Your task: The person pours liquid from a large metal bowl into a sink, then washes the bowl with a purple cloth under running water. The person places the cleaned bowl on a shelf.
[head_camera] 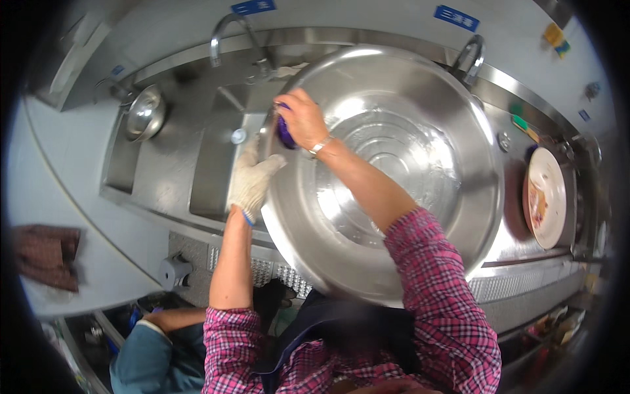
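A very large stainless steel basin (475,162) lies before me across the counter, its wet bottom shining with ridged rings. My right hand (302,120), bare and with a metal-banded watch (321,145) at the wrist, grips a purple scrubbing pad (285,130). It presses the pad to the basin's upper left inner wall, near the rim; my fingers partly cover the pad. My left hand (251,182) wears a white knitted work glove. It holds the basin's left rim, thumb over the inner side and fingers outside.
A steel sink (211,167) opens left of the basin, with a steel bowl (146,113) farther left. Curved faucets (235,18) (476,51) stand behind. At right are a stained pale oval basin (553,197) and a green-headed brush (521,123). Another person's arm (184,320) is at lower left.
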Motion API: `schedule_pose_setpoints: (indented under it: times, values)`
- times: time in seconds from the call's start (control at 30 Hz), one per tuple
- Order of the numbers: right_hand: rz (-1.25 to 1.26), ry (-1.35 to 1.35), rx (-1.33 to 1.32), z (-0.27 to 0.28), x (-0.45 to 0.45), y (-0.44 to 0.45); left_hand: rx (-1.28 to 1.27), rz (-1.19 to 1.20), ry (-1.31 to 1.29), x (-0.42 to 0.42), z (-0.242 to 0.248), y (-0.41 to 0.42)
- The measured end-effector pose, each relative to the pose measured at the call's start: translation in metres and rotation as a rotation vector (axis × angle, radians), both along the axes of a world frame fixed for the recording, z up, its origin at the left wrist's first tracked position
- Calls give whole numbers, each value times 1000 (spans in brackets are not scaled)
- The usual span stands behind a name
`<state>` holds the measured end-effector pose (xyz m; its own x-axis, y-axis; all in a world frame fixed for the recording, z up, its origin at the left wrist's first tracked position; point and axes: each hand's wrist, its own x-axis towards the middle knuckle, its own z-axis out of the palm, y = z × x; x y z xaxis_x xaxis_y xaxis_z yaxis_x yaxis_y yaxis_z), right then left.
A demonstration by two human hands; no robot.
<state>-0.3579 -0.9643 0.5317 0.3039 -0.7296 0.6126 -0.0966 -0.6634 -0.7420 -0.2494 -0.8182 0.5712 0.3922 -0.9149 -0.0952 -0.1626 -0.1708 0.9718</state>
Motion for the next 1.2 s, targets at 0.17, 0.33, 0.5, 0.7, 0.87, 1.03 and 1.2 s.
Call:
schedule_pose_setpoints:
  times: [0.17,0.33,0.5,0.7,0.87,1.03,1.2]
  values:
    - [-337,-27,90,-11,-7,-68,-6,-62,167,-3,7,1]
    - [-329,370,211,-60,-82,-58,61,-99,100,6,25,-5]
    - [-521,455,163,-73,-193,-48,90,-84,89,15,42,-4]
    - [-949,227,86,-31,-339,-71,94,-115,47,51,47,0]
    - [-896,403,369,-45,-419,-108,130,-135,-12,48,67,-4]
    - [-599,506,426,-75,-430,-154,178,-96,-132,74,64,-2]
    - [-492,569,316,-84,-404,-190,239,-26,-184,78,61,5]
